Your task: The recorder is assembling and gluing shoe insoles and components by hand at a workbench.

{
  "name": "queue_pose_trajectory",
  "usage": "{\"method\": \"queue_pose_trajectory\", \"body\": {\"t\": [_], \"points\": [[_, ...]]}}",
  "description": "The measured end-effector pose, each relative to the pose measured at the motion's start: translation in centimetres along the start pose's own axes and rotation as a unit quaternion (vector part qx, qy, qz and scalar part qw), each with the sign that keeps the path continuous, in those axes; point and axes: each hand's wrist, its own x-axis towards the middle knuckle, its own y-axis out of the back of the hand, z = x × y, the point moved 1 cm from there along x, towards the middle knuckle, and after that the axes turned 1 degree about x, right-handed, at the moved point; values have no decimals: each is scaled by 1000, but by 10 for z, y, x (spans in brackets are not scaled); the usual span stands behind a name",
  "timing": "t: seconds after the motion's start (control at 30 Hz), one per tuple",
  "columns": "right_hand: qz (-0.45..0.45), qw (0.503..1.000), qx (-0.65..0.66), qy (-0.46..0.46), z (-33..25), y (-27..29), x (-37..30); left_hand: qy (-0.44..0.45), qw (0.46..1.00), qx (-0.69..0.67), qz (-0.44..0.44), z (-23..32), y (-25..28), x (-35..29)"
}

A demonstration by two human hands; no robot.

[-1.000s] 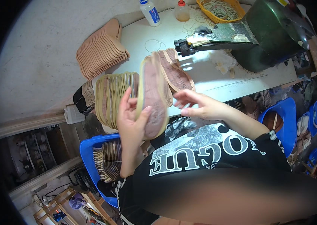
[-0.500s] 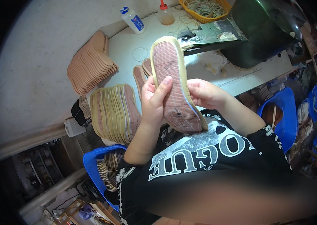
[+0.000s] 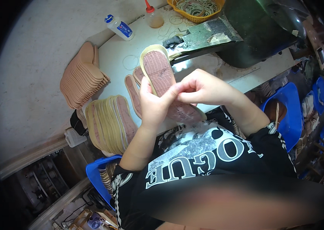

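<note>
A shoe insole (image 3: 158, 69) with a ribbed pinkish-brown face and a pale yellow rim is held up in front of my chest. My left hand (image 3: 153, 102) is closed around its left side, thumb across the face. Over the insole's middle, my right hand (image 3: 204, 90) is curled in a pinch, its fingertips meeting the left thumb; whatever is between those fingertips is hidden. Behind my left hand, two narrower insoles (image 3: 132, 92) lie on the table. Left of them stands a row of yellow-rimmed insoles (image 3: 106, 124) packed side by side.
A fanned stack of tan insoles (image 3: 81, 78) rests on the white table (image 3: 110, 57) by the wall. Farther back are a white bottle (image 3: 119, 27), a red-tipped squeeze bottle (image 3: 154, 18) and a yellow basket (image 3: 196, 15) of bands. A dark green machine (image 3: 254, 34) occupies the right. Blue bins (image 3: 290, 115) flank me.
My right hand has moved from the insole's right edge onto its face, fingers now pinched by the left thumb. The insole has come slightly lower and left in view.
</note>
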Motion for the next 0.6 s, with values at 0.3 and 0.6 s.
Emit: {"method": "queue_pose_trajectory", "body": {"t": [0.3,0.6], "points": [[51,974,219,17,24,-18,-10,-78,949,297,76,-4,26,89],[80,932,353,-8,19,-16,-20,-18,948,315,52,-16,15,114]]}}
